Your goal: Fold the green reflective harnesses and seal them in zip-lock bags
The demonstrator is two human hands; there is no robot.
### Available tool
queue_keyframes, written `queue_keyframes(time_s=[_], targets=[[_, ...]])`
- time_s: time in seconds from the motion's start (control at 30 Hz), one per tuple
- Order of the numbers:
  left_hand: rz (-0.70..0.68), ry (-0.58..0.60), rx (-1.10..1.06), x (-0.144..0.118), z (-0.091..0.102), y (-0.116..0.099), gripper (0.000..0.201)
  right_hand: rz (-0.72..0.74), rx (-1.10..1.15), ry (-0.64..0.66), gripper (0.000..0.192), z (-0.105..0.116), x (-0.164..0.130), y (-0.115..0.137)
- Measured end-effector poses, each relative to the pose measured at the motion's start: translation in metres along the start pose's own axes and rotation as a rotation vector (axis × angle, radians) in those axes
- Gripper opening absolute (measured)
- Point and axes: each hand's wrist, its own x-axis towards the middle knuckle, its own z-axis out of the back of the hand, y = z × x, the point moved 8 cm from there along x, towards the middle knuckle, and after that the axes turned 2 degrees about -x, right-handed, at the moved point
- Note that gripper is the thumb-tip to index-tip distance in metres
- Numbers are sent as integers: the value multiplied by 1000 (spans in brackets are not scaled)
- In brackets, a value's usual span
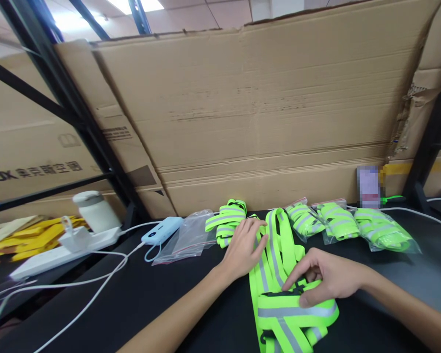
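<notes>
A neon-green reflective strap vest (279,255) with grey stripes lies spread on the black table (150,294). My left hand (242,247) rests flat on its upper left part, fingers apart. My right hand (325,279) pinches the folded lower part of the vest (297,314) near a black patch. A folded green vest (226,220) lies loose just beyond my left hand.
Three bagged green vests (347,223) lie at the back right. An empty clear bag (189,235), a light-blue power bank (161,229), a white power strip (59,252) with cables and a white cup (95,211) are to the left. Large cardboard sheets (260,113) stand behind.
</notes>
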Motion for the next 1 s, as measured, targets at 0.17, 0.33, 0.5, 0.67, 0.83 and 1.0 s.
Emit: queue_keyframes(time_s=[0.17,0.33,0.5,0.67,0.83,1.0], targets=[[10,178,-104,1,-23,10,41,8,77,47,47,-5,1,0],[2,188,-38,2,-32,15,49,20,226,80,50,-8,-1,10],[27,144,-47,5,-29,8,55,12,303,55,49,-2,-3,6],[141,94,49,13,-32,10,92,8,255,63,47,0,-2,-4],[215,106,143,13,-42,15,94,-8,306,95,49,-7,1,3],[116,140,-53,10,-44,12,66,-51,370,135,58,-15,3,6]])
